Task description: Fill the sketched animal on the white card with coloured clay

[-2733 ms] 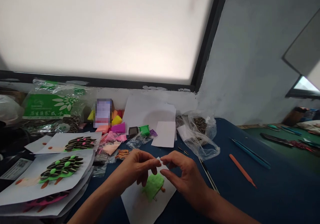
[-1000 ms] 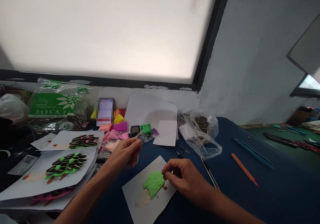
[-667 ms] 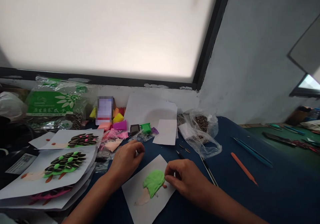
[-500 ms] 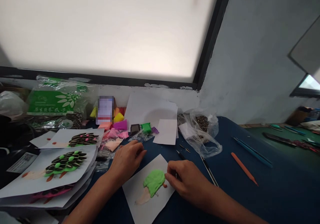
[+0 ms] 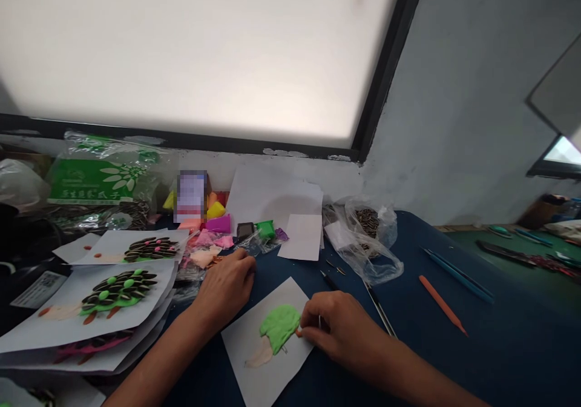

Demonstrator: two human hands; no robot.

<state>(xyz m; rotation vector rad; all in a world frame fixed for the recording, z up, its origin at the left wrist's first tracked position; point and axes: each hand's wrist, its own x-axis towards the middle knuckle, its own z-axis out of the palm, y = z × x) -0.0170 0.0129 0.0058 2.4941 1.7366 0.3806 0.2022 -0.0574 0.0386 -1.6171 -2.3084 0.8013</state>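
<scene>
On the table lies a white sheet of paper point(image 5: 267, 389) bearing a hedgehog shape in modelling clay: a green clay body point(image 5: 280, 328) and a pale clay snout point(image 5: 258, 355). Just right of the body, the thumb and forefinger of my right hand point(image 5: 333, 325) close on a small brown clay piece point(image 5: 298, 332) at the paper. My left hand point(image 5: 229, 286) is above the sheet's far left edge, its fingers curled beside brown clay point(image 5: 216, 260) on plastic wrapping; its fingertips are partly hidden, so what they hold cannot be made out.
Finished hedgehog pictures point(image 5: 118, 298) with seeds are stacked at left. Behind stand clay packets point(image 5: 218, 224), a phone-like screen point(image 5: 190, 195) and a bag of sunflower seeds point(image 5: 365, 225). A pen point(image 5: 380, 310), an orange tool point(image 5: 442, 304) and blue tweezers point(image 5: 458, 274) lie at right.
My left hand has shifted slightly left and up toward the brown clay, and its fingers have curled in. My right hand's fingertips have moved slightly down onto the brown clay piece.
</scene>
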